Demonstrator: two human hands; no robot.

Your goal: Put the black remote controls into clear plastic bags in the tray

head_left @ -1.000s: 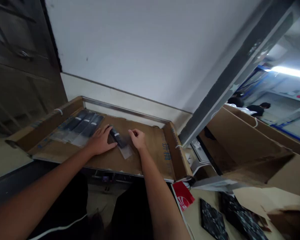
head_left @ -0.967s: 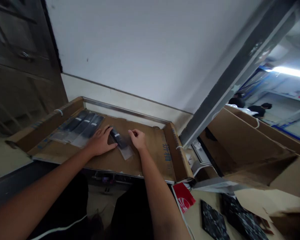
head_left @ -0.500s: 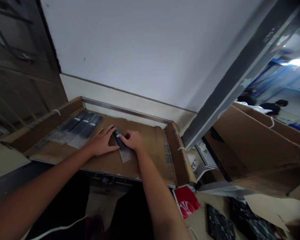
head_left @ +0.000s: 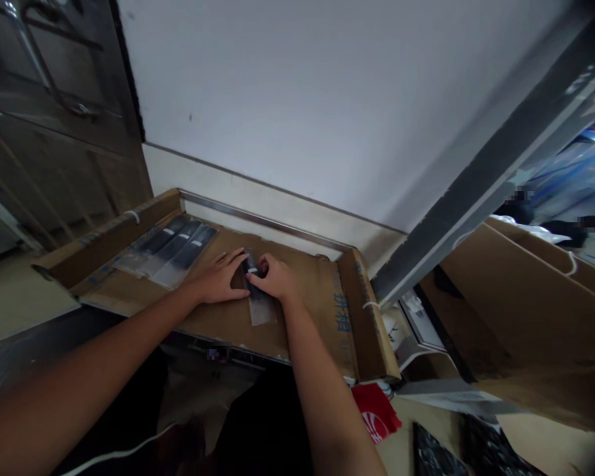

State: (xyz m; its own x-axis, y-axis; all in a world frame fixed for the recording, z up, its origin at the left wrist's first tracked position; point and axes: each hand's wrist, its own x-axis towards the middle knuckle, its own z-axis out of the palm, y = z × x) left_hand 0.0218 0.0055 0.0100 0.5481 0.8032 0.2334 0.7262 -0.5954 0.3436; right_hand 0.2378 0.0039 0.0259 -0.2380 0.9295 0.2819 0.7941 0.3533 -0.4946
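- The dark packet (head_left: 258, 295) in a clear plastic sleeve lies flat near the middle of the cardboard-lined surface (head_left: 312, 311), between the two hands.
- The left hand (head_left: 223, 279) is spread, with fingertips and thumb at the packet's left edge.
- The right hand (head_left: 274, 276) is curled, with its thumb over the packet near the white label (head_left: 252, 270); whether its fingers close on it I cannot tell.
- It looks light; the dark part is probably the firmer section, the clear near end (head_left: 264, 315) limp and easily creased.
- The film looks glossy and may slip under dry fingertips; breakage seems unlikely.
- The best hold is probably across both long edges of the dark part, rather than by the loose end.
- Three similar packets (head_left: 172, 252) lie side by side to the left.
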